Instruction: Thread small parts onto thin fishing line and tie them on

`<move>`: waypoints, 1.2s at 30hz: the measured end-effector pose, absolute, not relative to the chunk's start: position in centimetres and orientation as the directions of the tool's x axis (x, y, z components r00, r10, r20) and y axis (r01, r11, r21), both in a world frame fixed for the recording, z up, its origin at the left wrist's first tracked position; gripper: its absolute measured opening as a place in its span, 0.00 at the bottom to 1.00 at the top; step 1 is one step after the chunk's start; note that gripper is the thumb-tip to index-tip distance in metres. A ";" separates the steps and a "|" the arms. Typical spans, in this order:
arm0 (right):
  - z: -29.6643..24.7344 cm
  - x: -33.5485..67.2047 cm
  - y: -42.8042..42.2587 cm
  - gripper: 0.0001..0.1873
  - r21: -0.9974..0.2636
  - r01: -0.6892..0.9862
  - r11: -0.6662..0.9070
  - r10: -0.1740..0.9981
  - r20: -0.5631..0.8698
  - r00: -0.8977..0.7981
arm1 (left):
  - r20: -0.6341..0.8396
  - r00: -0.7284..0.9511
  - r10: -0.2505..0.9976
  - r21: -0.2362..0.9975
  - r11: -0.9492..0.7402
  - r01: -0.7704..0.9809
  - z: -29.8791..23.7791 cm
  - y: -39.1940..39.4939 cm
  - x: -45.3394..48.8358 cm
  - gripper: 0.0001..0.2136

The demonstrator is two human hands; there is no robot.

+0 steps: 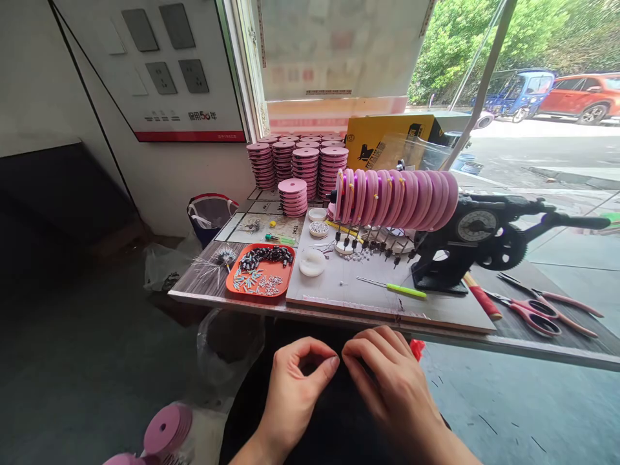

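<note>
My left hand [301, 389] is closed, thumb and index fingertip pressed in a pinch above my dark lap, in front of the table. Close beside it, my right hand [393, 378] is also closed, its thumb and fingers drawn together. Anything between the fingertips is too small to make out. Beyond the hands lies a board [334, 297] holding a lime-handled fine tool [405, 290] with a thin metal shaft. Above it, a row of pink discs [397, 199] sits on a black hand-cranked winder [477, 227], with thin lines and small dark weight-like pieces hanging below.
An orange tray [259, 290] holds small black, pale and silvery parts. Pink-handled scissors [530, 313] and pliers [557, 303] lie at the right. Stacked pink discs [305, 169] and a yellow box [387, 137] stand behind. More pink discs [167, 429] are at lower left.
</note>
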State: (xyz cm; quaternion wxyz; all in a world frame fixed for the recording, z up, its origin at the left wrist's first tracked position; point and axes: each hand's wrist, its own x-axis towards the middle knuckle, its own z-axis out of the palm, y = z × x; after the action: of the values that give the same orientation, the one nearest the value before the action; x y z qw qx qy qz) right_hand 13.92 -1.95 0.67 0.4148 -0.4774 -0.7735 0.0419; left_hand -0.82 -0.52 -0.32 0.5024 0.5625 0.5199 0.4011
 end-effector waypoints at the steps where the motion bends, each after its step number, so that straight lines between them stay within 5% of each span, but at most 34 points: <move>1: 0.7 14.0 -2.0 0.09 -0.463 0.702 0.542 0.772 0.604 -0.198 | -0.067 0.138 0.988 0.981 0.040 0.188 -0.3 -0.5 -0.8 0.07; 11: 0.9 13.9 -1.9 0.11 -0.434 0.723 0.537 0.774 0.596 -0.216 | -0.024 0.140 0.990 0.972 -0.010 0.236 -0.2 -0.7 -0.8 0.05; 25: -0.1 14.2 -2.0 0.07 -0.508 0.653 0.561 0.765 0.619 -0.176 | 0.334 0.133 0.933 0.834 -0.359 0.420 -0.4 -1.1 -1.1 0.04; 36: -0.1 14.2 -2.0 0.07 -0.543 0.641 0.543 0.782 0.606 -0.150 | 0.313 0.167 0.935 0.800 -0.354 0.485 -0.5 -1.0 -1.0 0.04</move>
State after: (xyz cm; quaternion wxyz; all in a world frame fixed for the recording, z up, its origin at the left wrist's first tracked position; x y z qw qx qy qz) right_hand 14.21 -2.04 -0.10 0.4503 -0.4713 -0.7543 0.0783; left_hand -1.04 -1.03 -0.47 0.2741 0.7131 0.4978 0.4105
